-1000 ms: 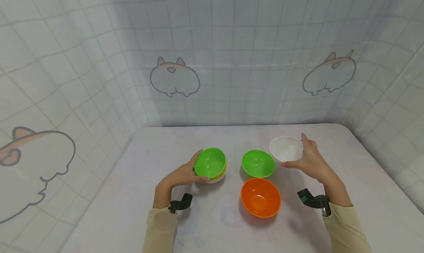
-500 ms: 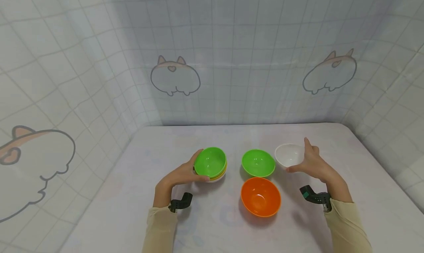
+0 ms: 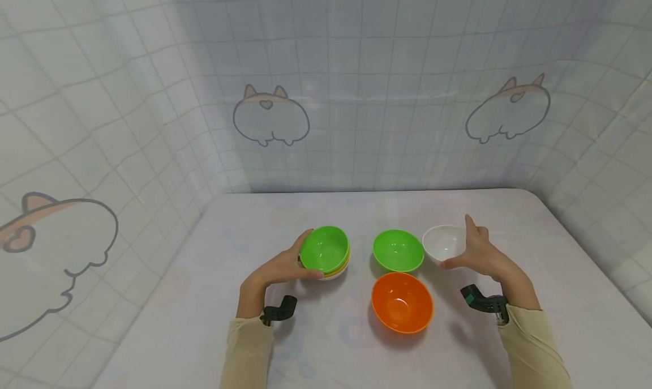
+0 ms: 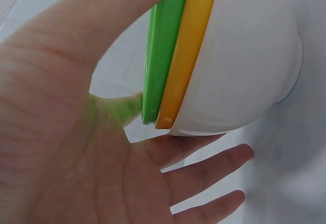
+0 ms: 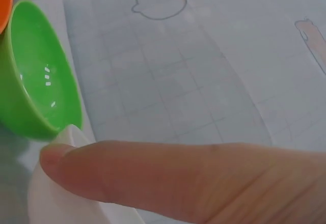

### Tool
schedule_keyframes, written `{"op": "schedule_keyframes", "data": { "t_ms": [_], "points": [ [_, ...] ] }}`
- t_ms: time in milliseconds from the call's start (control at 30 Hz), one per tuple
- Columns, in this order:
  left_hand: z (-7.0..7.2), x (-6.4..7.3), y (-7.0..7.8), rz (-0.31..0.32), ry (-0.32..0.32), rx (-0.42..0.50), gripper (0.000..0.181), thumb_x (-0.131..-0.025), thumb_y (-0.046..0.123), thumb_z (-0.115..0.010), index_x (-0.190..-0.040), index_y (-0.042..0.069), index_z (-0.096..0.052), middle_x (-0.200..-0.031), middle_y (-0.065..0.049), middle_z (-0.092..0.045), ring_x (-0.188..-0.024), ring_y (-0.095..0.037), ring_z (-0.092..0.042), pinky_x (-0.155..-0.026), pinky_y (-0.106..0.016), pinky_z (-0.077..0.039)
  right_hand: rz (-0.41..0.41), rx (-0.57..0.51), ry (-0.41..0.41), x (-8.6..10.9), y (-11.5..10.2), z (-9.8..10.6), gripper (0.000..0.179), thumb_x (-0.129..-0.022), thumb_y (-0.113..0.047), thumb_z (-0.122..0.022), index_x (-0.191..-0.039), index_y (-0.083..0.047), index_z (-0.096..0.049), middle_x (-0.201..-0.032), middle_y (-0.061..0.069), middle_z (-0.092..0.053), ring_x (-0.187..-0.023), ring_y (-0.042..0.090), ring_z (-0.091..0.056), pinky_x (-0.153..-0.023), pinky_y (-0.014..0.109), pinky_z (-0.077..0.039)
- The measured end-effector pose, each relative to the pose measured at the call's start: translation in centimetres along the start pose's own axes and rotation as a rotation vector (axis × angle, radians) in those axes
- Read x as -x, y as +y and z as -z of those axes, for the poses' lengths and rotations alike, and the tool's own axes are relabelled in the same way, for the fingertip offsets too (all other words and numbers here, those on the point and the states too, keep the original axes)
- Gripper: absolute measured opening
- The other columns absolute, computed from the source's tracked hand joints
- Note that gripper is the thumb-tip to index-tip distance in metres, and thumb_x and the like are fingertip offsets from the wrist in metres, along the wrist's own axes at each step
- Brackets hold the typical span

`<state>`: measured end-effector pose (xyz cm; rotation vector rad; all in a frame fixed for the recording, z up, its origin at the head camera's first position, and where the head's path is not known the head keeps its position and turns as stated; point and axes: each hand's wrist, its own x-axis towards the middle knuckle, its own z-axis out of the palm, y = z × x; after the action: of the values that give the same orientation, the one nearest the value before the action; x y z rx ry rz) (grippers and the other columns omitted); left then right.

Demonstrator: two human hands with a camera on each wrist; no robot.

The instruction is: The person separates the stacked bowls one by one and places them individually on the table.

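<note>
The right hand (image 3: 481, 254) pinched the white bowl (image 3: 441, 242) at the right of the group, its thumb on the near side and its forefinger on the far; in the right wrist view one digit (thumb or finger, the close view did not settle which) lay over the rim. Light, even pressure seemed best there, since a hard squeeze on one side would probably have tipped the bowl. The left hand (image 3: 282, 267) gripped a stack (image 3: 324, 249) between thumb and forefinger, the other fingers spread: an upper green bowl (image 4: 165, 51) lay over a yellow bowl (image 4: 189, 56), with a lowermost white bowl (image 4: 247, 56) beneath; whether its foot met the bench (image 3: 244, 219) could not be told. A hold taking in all the rims likely served better than one on the top rim alone, from which the lower bowls might have slipped. Between the hands, a separate green bowl (image 3: 398, 251) stood just beside the white bowl, and nearer the person an orange bowl (image 3: 402, 302) sat close against it. With so slight a gap, any shift of the white bowl called for a small lift first, lest it nudge its neighbour. A patterned cloth (image 3: 377, 162) hung behind.
</note>
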<state>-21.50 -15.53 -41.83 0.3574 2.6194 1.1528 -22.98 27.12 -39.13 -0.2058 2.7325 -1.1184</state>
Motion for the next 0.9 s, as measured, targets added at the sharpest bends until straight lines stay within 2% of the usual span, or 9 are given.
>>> {"op": "schedule_keyframes", "data": {
  "t_ms": [667, 900],
  "points": [
    [-0.2, -0.1, -0.4, -0.003, 0.005, 0.008, 0.111, -0.074, 0.045, -0.082, -0.156, 0.024, -0.010, -0.148, -0.013, -0.038, -0.132, -0.033, -0.039, -0.102, -0.057, -0.033, 0.028, 0.028, -0.037, -0.4, 1.6, -0.2, 0.131, -0.069, -0.028, -0.086, -0.147, 0.009, 0.012, -0.136, 0.043, -0.009, -0.113, 0.055, -0.033, -0.091, 0.071, -0.034],
    [-0.1, 0.0, -0.2, -0.003, 0.000, 0.005, 0.111, -0.074, 0.045, -0.081, -0.156, 0.023, -0.010, -0.148, -0.014, -0.038, -0.132, -0.033, -0.038, -0.102, -0.057, -0.033, 0.008, 0.081, -0.049, -0.5, 1.9, 0.0, 0.129, -0.069, -0.029, -0.086, -0.147, 0.012, 0.008, -0.135, 0.043, -0.013, -0.115, 0.056, -0.032, -0.091, 0.071, -0.034]
  ]
}}
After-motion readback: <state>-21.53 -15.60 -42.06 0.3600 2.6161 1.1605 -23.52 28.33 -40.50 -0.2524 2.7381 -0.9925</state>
